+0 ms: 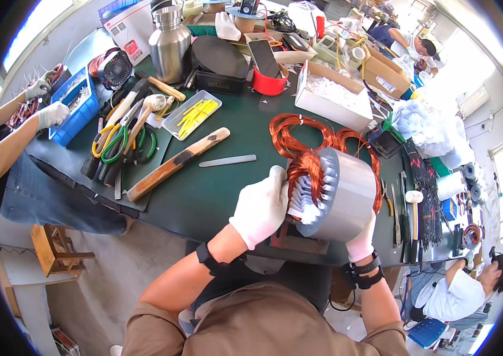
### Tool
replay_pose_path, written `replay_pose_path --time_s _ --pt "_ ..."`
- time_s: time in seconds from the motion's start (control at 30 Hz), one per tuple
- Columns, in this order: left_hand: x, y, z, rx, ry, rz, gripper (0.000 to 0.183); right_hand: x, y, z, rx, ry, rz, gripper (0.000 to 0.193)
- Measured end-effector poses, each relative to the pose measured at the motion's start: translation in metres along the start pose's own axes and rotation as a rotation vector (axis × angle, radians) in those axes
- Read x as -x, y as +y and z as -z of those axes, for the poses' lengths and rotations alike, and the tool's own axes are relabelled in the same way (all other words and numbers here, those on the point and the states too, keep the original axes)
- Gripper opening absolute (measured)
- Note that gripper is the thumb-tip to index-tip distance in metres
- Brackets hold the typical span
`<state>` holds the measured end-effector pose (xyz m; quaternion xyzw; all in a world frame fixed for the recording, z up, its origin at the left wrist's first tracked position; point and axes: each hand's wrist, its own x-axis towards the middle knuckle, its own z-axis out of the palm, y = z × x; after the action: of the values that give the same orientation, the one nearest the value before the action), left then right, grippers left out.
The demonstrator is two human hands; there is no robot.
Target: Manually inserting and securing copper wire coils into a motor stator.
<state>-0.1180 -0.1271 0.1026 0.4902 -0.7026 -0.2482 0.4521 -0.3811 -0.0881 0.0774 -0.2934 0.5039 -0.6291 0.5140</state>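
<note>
A grey cylindrical motor stator [355, 193] stands at the near edge of the green workbench, its slotted opening turned to the left. Loops of copper wire [307, 169] come out of that opening, and white slot liners [306, 215] show along its teeth. My left hand [260, 204], in a white glove, is closed at the copper wire by the opening; its fingertips are partly covered. Against the stator's right side is my gloved right hand [361, 240], its fingers hidden behind the metal. More copper wire coils [302, 132] lie on the bench just beyond the stator.
Left of centre lie a wooden stick [179, 163], a pale flat strip [227, 161], a tray of yellow sleeves [198, 115] and scissors [115, 142]. A white box [334, 95] stands farther back, a mallet [414, 213] to the right. A co-worker's gloved hand [54, 114] touches a blue bin [76, 107].
</note>
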Motion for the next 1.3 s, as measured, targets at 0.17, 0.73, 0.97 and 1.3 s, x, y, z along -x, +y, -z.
replay_pose_path --time_s 0.17,0.73,0.97,1.3 --pt "0.007 -0.004 -0.008 0.099 0.033 0.020 0.008 0.006 0.018 0.015 -0.141 -0.111 -0.034 0.045" --pt "0.043 -0.045 0.050 -0.027 0.043 0.408 0.013 0.058 -0.063 0.138 1.033 0.277 0.447 0.020" --pt "0.062 -0.078 0.051 -0.187 0.025 0.191 0.022 0.045 -0.076 0.115 1.214 0.079 0.668 0.035" --pt "0.085 -0.125 0.070 -0.193 -0.031 0.261 0.039 0.021 -0.078 0.066 1.630 -0.387 0.765 0.013"
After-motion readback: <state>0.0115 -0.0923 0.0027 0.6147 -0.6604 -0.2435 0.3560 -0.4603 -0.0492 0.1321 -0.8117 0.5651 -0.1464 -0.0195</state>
